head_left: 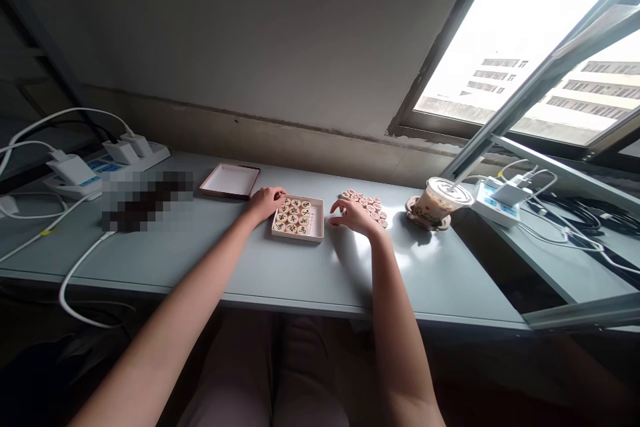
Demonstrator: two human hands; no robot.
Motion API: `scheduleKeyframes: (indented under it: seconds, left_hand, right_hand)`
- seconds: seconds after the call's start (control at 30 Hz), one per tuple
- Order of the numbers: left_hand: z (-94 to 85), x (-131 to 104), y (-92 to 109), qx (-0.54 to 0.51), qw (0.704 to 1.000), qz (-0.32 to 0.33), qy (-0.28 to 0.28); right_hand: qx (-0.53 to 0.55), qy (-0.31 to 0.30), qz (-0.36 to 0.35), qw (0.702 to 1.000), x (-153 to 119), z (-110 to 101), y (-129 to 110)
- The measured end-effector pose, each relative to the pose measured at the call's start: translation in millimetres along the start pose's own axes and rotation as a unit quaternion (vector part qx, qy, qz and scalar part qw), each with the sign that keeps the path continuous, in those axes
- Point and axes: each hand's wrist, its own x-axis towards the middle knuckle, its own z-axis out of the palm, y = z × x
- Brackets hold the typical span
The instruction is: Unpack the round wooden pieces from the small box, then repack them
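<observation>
A shallow open box (pixel 316 227) stands on the desk in front of me, with rows of round wooden xiangqi pieces (pixel 293 215) in its left and middle part. Black characters mark these pieces; a strip of the box floor shows on the right. My left hand (pixel 265 203) is at the box's upper left corner, its fingers curled on the edge. To the right of the box, my right hand (pixel 353 215) hovers low with thumb and fingers apart, and I see nothing between them. Beyond and partly behind it, more pieces with reddish characters (pixel 374 203) lie grouped on the desk.
A box lid (pixel 231 181) lies inside-up at back left. To the right, a lidded drink cup (pixel 441 203) with a straw stands in a holder. Power strips with chargers (pixel 75 170) and white cables sit at left, another power strip (pixel 495 203) at right. A blurred patch hides something left.
</observation>
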Motion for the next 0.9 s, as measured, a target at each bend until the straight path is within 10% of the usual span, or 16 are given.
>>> scheduleKeyframes:
  seconds: [0.17,0.4,0.63,0.9]
  left_hand:
    - [0.5,1,0,0.010,1.000,-0.004,-0.002]
    - [-1.0,1,2,0.033,0.999,0.004,-0.007]
    - [-1.5,-1,5,0.031,0.999,0.021,-0.019]
    - [-3.8,-3,9,0.030,0.998,0.036,-0.034]
  right_hand:
    - [0.022,-0.066,-0.011,0.998,-3,-3,-7]
    - [-0.083,0.021,0.086,0.993,-10,-13,-7]
    - [-0.102,0.133,-0.100,0.981,2,16,-35]
    - [-0.167,0.110,-0.113,0.973,14,30,-40]
